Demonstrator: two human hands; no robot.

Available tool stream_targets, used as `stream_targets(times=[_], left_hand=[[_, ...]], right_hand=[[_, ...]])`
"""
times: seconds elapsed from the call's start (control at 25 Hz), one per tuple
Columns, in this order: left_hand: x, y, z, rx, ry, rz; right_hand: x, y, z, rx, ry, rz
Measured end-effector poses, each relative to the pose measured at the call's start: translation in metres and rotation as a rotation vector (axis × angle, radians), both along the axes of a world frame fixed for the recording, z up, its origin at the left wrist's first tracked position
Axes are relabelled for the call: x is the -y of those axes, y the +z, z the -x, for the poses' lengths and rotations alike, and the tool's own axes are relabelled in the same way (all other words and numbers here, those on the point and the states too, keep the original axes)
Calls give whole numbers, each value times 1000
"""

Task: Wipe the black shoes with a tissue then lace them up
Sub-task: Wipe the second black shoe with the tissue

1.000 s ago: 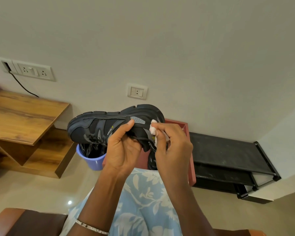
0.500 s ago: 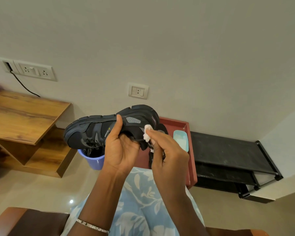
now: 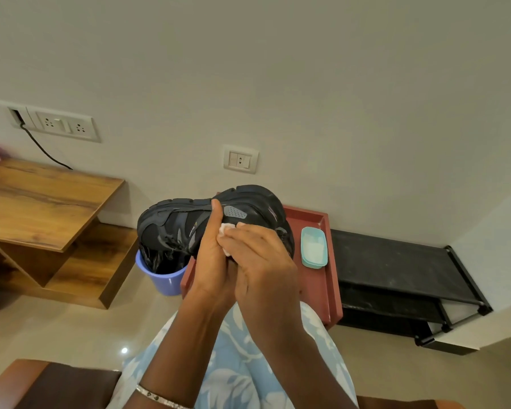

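Black shoe (image 3: 171,228): held up in the air on its side, sole toward the wall and toe to the left, so its side panel faces the person.
Left hand (image 3: 213,270): grips the shoe from below at the midfoot, thumb upright on the panel; probably a brace, so rubbing does not turn the shoe.
Right hand (image 3: 266,261): fingers curled round the tissue (image 3: 225,227), pressing it on the panel just beside the left thumb.
Tissue: bunched small, only 2 white bits showing.
Laces: loose strands seem to hang near the toe, so lacing looks undone.
Purple bucket (image 3: 165,280): bag-lined and under the toe, likely there for used tissue.
Red tray (image 3: 322,284): behind the hands, carrying a teal box (image 3: 314,246).
Stage: wiping shoe 1; the 2nd cannot be made out.
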State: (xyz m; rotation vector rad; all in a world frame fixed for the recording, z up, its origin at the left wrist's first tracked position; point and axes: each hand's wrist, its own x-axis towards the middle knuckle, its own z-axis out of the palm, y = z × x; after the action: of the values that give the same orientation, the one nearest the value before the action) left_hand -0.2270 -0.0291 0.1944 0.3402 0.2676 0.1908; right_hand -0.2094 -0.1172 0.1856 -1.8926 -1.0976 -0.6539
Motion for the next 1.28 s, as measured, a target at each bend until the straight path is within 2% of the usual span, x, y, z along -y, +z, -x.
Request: stream_targets(times=[0.12, 0.24, 0.36, 0.48, 0.64, 0.72, 0.88, 1.12, 1.2, 1.28], left_hand=[[4, 3, -1, -27, 35, -35], [4, 4, -5, -58, 134, -159], [7, 6, -6, -75, 173, -272], [14, 6, -5, -75, 159, -314], [23, -1, -7, -154, 178, -535], [23, 1, -6, -160, 212, -557], [17, 9, -1, -149, 241, -490], [7, 7, -7, -252, 265, -598], [12, 6, -9, -247, 227, -617], [16, 5, -9, -227, 225, -587]], right_hand=[[5, -4, -8, -54, -1, -59], [17, -9, -21, -156, -124, -138], [22, -9, -26, -265, -222, -115], [11, 4, -25, -181, -209, -86], [-9, 30, -28, -98, -215, 84], [-9, 31, -29, -82, -192, 121], [9, 10, -24, -78, -171, -8], [30, 4, -31, -135, -268, -206], [26, 17, -42, -110, -244, -171], [19, 22, -47, -65, -202, -45]])
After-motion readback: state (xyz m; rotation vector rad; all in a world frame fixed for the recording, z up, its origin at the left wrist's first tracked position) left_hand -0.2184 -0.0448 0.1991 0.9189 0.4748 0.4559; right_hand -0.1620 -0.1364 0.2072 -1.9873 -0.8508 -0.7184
